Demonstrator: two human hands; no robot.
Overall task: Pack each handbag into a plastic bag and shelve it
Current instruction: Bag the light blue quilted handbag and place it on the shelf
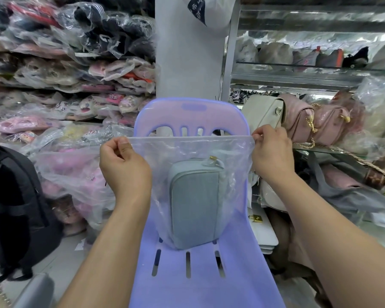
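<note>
The left hand (122, 165) and right hand (270, 150) are pinched on the top corners of a clear, crinkled plastic bag (200, 150), stretched taut between them. A grey-blue, rectangular fabric handbag (195, 203) is held upright inside, below both hands, resting on a smooth lilac plastic chair (209, 278).

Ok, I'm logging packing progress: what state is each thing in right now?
Grey handbag: inside the plastic bag, upright on the chair seat.
Plastic bag: top edge stretched taut between both hands.
Left hand: pinches the bag's top left corner.
Right hand: pinches the top right corner.
</note>
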